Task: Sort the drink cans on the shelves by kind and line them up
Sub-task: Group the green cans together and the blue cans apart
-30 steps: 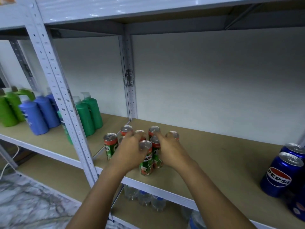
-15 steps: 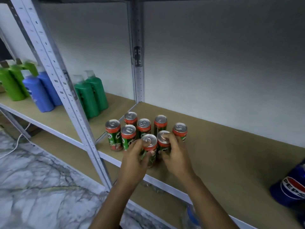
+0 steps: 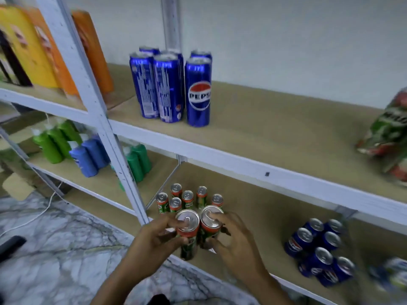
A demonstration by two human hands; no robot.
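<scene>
My left hand [image 3: 154, 241] grips one green and red Milo can [image 3: 187, 233], and my right hand [image 3: 231, 238] grips a second Milo can [image 3: 210, 223] beside it. Both cans are lifted off the lower shelf [image 3: 253, 219], in front of it. Several more Milo cans [image 3: 187, 199] stand grouped on that shelf behind them. Several tall blue Pepsi cans [image 3: 171, 84] stand on the upper shelf [image 3: 264, 119]. A cluster of short Pepsi cans [image 3: 317, 249] sits at the lower shelf's right.
A white upright post [image 3: 92, 102] runs down the left. Green and blue bottles [image 3: 83, 150] stand on the left bay; orange and yellow packs [image 3: 44, 47] above them. A blurred green and red pack [image 3: 392, 139] sits at the upper shelf's right. Marble floor [image 3: 55, 249] lies below.
Both hands have each closed on a front Milo can and lifted it off the lower shelf toward me. The view has pulled back and up, revealing the upper shelf.
</scene>
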